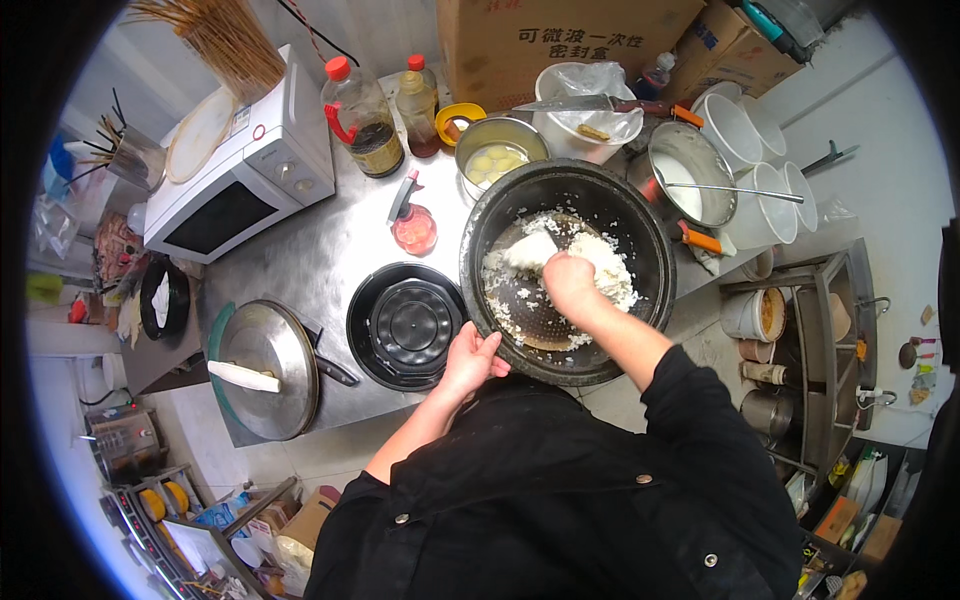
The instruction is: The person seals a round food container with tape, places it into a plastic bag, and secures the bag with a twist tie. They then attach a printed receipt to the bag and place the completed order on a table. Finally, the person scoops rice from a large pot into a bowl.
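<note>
A large black pot (652, 333) stands at the table's front edge, with white cooked rice (600, 262) stuck to its bottom and walls. Inside it, my right hand (572, 284) is closed round the handle of what looks like a white rice paddle (530, 250), whose blade lies on the rice. At the near left of the pot, my left hand (474, 360) grips the rim, its fingers partly hidden against the wall. Just left of that hand sits a black plastic bowl (362, 325) with nothing in it.
Behind the pot stand a metal pot of pale round pieces (470, 150), a lined white bucket (560, 140) with a knife (570, 103) across it, and a steel pot (720, 205). Leftward are a spray bottle (413, 228), a round metal lid (262, 345) and a microwave (235, 205).
</note>
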Demonstrator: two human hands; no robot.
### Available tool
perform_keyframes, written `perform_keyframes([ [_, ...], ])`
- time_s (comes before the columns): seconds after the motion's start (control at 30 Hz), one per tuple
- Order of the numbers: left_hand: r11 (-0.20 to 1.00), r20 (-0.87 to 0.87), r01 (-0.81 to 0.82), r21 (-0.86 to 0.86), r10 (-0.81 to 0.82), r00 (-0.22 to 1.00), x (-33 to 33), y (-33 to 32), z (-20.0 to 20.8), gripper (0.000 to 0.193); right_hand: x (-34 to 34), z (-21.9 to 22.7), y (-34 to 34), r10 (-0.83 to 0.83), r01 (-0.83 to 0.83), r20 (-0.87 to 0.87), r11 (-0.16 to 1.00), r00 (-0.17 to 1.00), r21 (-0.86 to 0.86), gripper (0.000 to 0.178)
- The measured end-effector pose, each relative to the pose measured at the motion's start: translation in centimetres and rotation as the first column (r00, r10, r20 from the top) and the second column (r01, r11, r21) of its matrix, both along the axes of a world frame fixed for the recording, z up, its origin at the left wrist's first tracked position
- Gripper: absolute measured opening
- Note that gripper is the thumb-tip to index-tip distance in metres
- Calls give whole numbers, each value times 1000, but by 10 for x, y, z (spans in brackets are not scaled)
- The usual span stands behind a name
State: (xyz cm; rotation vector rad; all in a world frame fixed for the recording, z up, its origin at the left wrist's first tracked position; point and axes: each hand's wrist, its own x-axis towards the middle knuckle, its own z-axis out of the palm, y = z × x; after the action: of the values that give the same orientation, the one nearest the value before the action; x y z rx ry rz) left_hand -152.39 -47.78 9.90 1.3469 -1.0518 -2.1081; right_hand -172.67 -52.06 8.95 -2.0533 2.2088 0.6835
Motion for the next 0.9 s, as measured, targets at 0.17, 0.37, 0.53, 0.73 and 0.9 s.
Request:
perform_keyframes([
  [0.17, 1000, 4, -23, 8, 23, 1000, 0, 3, -4, 18, 7, 24, 34, -33, 63, 253, 992, 967, -110, 28],
  [0.37, 1000, -31, -25, 18, 25, 999, 1, 3, -4, 22, -19, 62, 72, -1, 109, 434, 968, 901, -224, 48],
  [0.53, 999, -35, -17, 38, 19, 999, 1, 3, -4, 23, -6, 64, 90, 102, -48, 445, 990, 890, -130, 40],
  [0.73, 999, -59, -26, 42, 28, 998, 1, 3, -7, 20, 7, 46, 79, 72, -114, 392, 990, 917, 85, 36],
  [0.9, 999, -52, -14, 46, 16, 998, 2, 2, -7, 19, 36, 20, 41, 38, -106, 335, 977, 941, 188, 33],
])
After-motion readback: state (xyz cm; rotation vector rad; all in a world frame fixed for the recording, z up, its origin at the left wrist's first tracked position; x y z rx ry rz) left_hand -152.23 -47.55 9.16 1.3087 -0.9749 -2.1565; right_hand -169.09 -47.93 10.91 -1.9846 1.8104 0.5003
